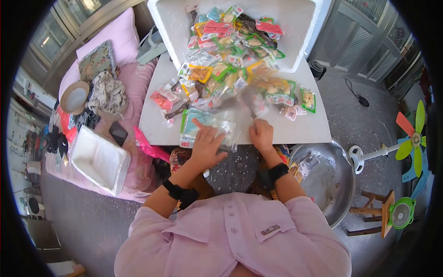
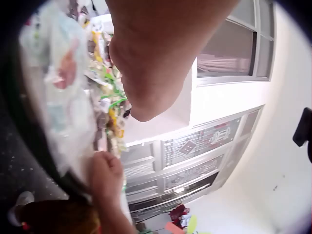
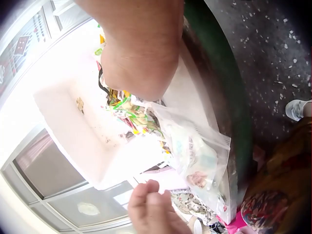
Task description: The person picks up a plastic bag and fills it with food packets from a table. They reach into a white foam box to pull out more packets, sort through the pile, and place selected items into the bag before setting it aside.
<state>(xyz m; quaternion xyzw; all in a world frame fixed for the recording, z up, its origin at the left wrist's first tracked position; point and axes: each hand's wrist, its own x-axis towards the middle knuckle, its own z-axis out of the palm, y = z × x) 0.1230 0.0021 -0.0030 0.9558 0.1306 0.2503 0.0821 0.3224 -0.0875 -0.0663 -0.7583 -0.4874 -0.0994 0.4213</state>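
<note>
My pale pink shirt (image 1: 295, 249): flap pockets (image 1: 191, 227) flanking button row (image 1: 233, 230), tag (image 1: 270, 230) right of it; black wristbands (image 1: 278, 172).

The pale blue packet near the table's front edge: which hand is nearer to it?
The left hand. It is over the pale blue packet in the head view, while the right hand is off to its right.

Floor (image 1: 87, 221): grey, flecked white. Table (image 1: 157, 124): pale top, straight front edge. Bed (image 1: 134, 92): pink cover; pink pillow (image 1: 117, 37), patterned cushion (image 1: 97, 61). Window (image 1: 48, 41): metal-framed, beyond the bed. Doors (image 1: 348, 41): grey, panelled. Wall (image 2: 258, 170): white, brightly lit. Stool (image 1: 386, 210): wooden, one, bearing small green fan (image 1: 402, 213). Pedestal fan (image 1: 416, 139): green blades, one orange-red; white stand.
</note>
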